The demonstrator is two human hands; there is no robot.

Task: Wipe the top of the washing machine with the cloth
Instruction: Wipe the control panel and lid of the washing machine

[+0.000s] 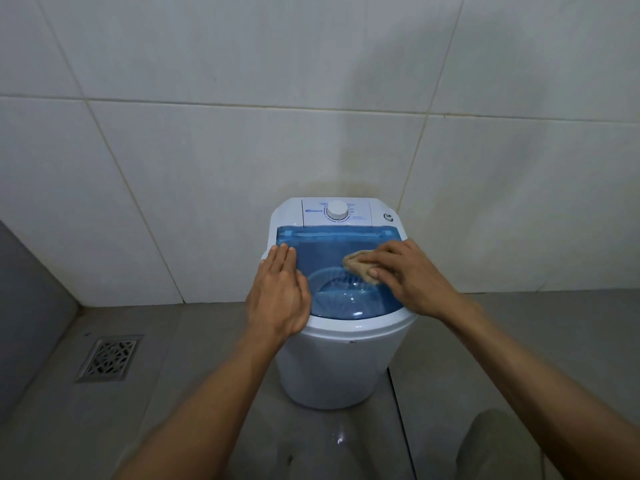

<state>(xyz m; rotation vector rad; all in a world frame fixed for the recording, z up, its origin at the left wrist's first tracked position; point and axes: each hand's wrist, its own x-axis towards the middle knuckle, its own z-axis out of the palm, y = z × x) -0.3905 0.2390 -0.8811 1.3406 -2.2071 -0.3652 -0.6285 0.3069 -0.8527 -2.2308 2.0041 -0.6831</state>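
Observation:
A small white washing machine (343, 362) stands on the floor against the tiled wall. Its see-through blue lid (325, 251) is closed, with a white control panel and dial (336, 210) behind it. My right hand (405, 275) presses a crumpled tan cloth (358, 266) onto the right middle of the lid, fingers curled over it. My left hand (280, 292) lies flat on the left edge of the lid, fingers together and holding nothing.
A metal floor drain (109, 356) sits in the grey floor to the left. Pale wall tiles (207, 150) rise directly behind the machine. A grey surface (27, 306) borders the far left.

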